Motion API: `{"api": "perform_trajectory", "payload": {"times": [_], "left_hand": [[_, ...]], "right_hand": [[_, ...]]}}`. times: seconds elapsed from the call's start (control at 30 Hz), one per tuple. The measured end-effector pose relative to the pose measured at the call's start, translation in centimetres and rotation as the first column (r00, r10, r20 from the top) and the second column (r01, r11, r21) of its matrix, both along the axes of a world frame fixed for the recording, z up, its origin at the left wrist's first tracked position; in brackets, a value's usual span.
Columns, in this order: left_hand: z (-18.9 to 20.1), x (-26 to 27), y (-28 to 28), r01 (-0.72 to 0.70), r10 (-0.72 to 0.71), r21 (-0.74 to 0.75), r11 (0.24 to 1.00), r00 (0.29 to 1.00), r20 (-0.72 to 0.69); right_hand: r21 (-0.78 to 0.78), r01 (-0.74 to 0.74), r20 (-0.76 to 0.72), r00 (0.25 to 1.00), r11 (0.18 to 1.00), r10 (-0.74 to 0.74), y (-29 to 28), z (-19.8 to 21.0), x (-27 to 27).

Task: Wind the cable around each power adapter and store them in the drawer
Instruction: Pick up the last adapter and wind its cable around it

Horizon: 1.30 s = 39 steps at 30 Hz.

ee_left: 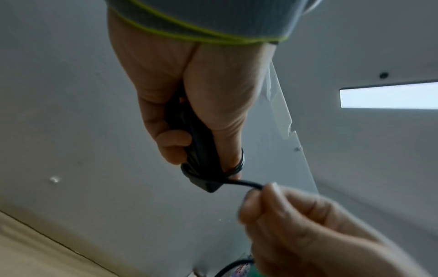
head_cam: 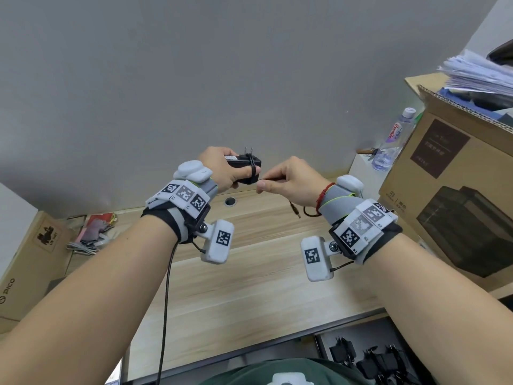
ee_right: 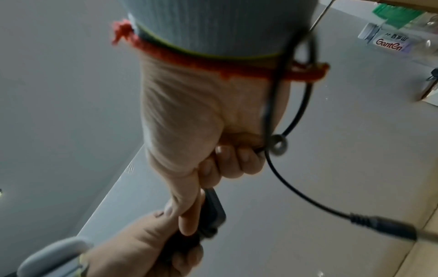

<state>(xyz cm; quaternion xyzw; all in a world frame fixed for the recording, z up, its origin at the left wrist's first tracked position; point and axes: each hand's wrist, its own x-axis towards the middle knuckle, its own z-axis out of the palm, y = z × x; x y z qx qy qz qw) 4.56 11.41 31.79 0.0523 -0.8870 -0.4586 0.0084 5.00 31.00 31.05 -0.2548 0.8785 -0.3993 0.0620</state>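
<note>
Gripping power adapter (head_cam: pixel 244 165), left hand (head_cam: pixel 222 168) held above counter (head_cam: pixel 249 287) rear edge; cable (head_cam: pixel 253 170) turns cross adapter body. Right hand (head_cam: pixel 291 182) fingers (head_cam: pixel 262 186) pinch cable taut just beside it.

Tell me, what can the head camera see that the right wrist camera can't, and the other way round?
Only the head view shows the adapter's two metal prongs, the open drawer of black adapters and the wooden desk. Only the right wrist view shows the cable's barrel plug up close, with a small loop by the fingers. Both show the left hand gripping the black power adapter, the right hand pinching its cable, and the water bottle.
</note>
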Motion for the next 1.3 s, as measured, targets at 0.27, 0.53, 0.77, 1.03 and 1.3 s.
{"api": "perform_trajectory", "payload": {"times": [0.27,0.53,0.77,1.03,1.3], "left_hand": [[0.0,1.1,1.0,0.142,-0.130,-0.140,0.980,0.987,0.093],[1.0,1.8,2.0,0.292,-0.283,-0.093,0.952,0.954,0.097],[1.6,1.8,2.8,0.355,-0.362,0.125,0.926,0.932,0.032],[2.0,0.8,3.3,0.223,-0.198,0.311,0.924,0.974,-0.109],[1.6,-0.5,1.9,0.016,0.028,0.348,0.937,0.992,-0.122]], "right_hand": [[0.037,0.030,-0.148,0.989,0.999,-0.025,0.9,2.2,-1.1],[0.049,0.110,-0.198,0.975,0.993,-0.098,2.0,3.0,-2.8],[-0.037,0.163,-0.151,0.974,0.986,-0.166,2.4,1.1,-3.3],[-0.024,0.121,-0.006,0.993,0.992,-0.121,1.2,-0.8,-1.7],[0.098,0.045,-0.030,0.999,0.994,-0.042,0.3,-2.0,-0.9]]}}
